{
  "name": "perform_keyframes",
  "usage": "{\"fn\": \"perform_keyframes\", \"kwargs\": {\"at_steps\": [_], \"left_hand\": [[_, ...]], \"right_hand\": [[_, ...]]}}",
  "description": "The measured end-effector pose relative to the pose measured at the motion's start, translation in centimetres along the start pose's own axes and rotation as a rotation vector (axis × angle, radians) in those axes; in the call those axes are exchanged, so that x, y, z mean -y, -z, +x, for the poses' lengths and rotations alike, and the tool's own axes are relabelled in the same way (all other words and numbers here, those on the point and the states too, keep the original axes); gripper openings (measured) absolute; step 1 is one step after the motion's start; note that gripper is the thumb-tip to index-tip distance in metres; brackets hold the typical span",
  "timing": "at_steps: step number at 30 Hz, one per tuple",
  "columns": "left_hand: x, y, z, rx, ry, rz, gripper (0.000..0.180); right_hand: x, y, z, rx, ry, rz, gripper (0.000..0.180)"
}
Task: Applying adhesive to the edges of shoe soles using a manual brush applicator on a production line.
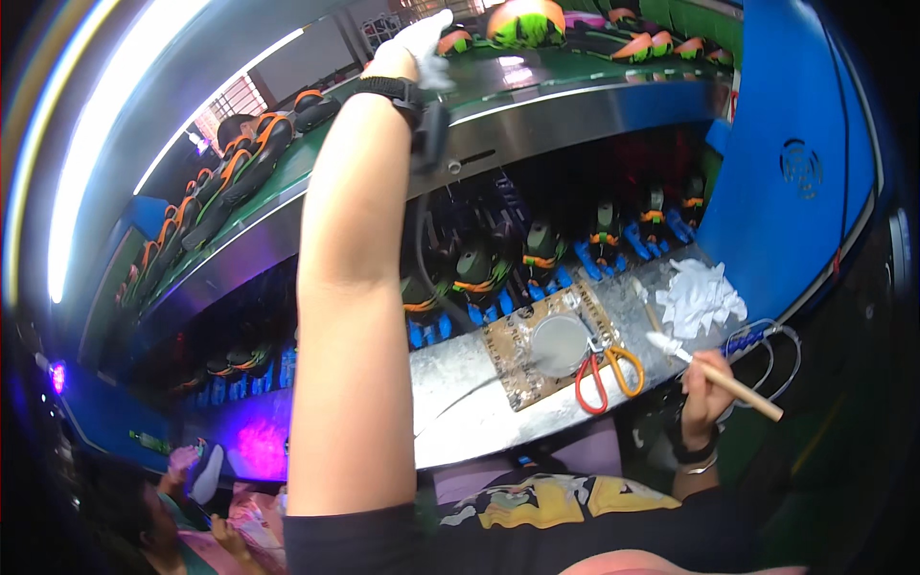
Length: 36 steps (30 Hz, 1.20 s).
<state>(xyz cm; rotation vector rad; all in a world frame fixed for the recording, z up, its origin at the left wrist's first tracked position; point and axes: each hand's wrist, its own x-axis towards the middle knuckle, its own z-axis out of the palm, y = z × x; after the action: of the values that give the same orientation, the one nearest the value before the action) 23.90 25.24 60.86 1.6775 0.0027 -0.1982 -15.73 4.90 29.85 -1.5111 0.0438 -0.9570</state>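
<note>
My left arm stretches up and away to the upper belt point(541, 77). My left hand point(412, 53), in a white glove, has its fingers apart beside a small black and orange shoe point(455, 41); whether it touches the shoe is hard to see. Down at the right, my right hand point(705, 388) grips a brush point(733, 383) by its light wooden handle. The brush's white tip points left over the metal ledge point(455, 402). Close to it lie scissors point(607, 372) with red and orange handles, against a round pot point(562, 345) on a cardboard piece point(517, 369).
Crumpled white cloth point(701, 299) lies at the ledge's right end, near a coiled blue-and-clear hose point(752, 337). Behind the ledge, shoes point(479, 268) sit on blue holders. More shoes point(230, 177) line the upper belt. Another person point(158, 513) handles a shoe at lower left.
</note>
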Motion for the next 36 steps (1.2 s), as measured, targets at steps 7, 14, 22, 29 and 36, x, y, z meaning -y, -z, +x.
{"fn": "perform_keyframes", "kwargs": {"at_steps": [7,14,22,29,36], "left_hand": [[-0.8,14.5,-1.9,-0.414,-0.248,1.608,0.051],[4.9,23.1,-4.8,-0.451,-0.061,1.773,0.032],[10.2,23.5,-15.6,-0.74,-0.802,1.307,0.029],[17.2,23.4,-21.1,-1.162,-0.922,0.78,0.096],[15.8,22.7,-11.9,-1.16,-0.686,0.916,0.109]], "right_hand": [[-2.9,-0.5,0.7,0.023,-0.125,0.072,0.013],[-4.5,-1.7,2.0,0.096,-0.193,0.119,0.014],[-5.4,-2.4,2.1,0.168,-0.254,0.126,0.015],[-5.3,-3.0,2.1,0.193,-0.262,0.133,0.014],[-3.3,-3.8,1.6,0.188,-0.224,0.117,0.014]]}}
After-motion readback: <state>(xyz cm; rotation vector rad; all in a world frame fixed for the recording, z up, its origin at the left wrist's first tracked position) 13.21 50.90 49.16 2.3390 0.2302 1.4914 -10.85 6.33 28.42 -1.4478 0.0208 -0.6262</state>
